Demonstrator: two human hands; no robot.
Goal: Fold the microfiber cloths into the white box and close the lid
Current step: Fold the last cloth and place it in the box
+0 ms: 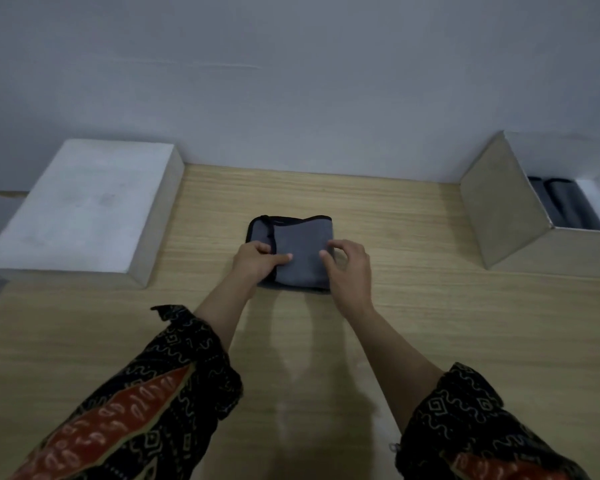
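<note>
One wide-angle camera, worn on the head, looked forward and down over the person's forearms [219, 317] at the nearby wooden table [430, 323]; the wall [291, 81] filled the frame's upper third.

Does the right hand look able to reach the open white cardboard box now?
Probably yes: only bare wooden table separates the right hand from the open white cardboard box, though it is holding the grey microfiber cloth.

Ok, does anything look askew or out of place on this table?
Only the grey cloth between the left hand and right hand: its top layer sits off the lower one, leaving a strip along the left and a wavy far edge. Nothing spilled or damaged.
</note>
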